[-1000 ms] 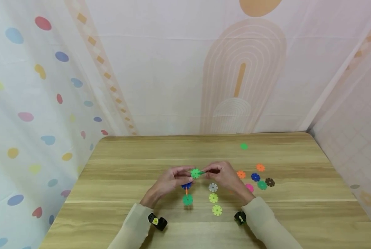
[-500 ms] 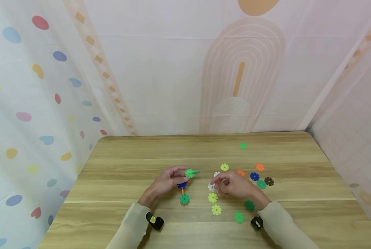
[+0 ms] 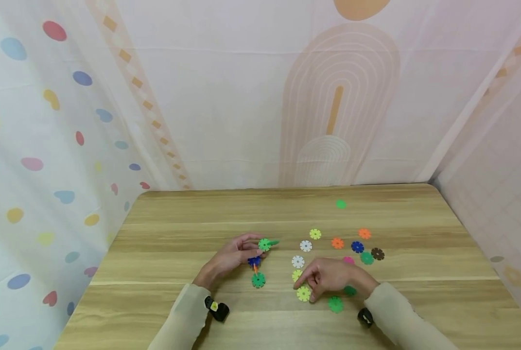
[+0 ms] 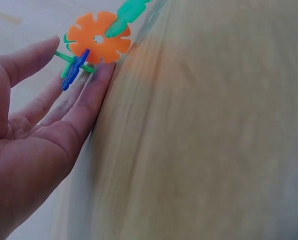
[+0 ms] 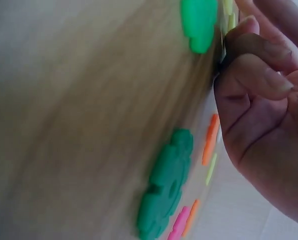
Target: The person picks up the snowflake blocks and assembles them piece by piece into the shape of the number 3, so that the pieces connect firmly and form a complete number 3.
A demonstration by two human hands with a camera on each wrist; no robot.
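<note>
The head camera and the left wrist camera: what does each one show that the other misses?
Only the head view shows the right hand reaching at a yellow-green disc, the loose discs scattered on the table, and the patterned curtains. Only the left wrist view shows, close up, the cluster's orange disc flat on, against the fingers. Both show the left hand holding the joined cluster of slotted discs over the wooden table.

Both arms in long cream/beige sleeves, loose fit, cuffs end at wrists. Left hand (image 3: 230, 257) & right hand (image 3: 330, 277) bare — no rings or gloves. Small black cam unit strapped under each wrist; left one w/ yellow-green mark.
</note>
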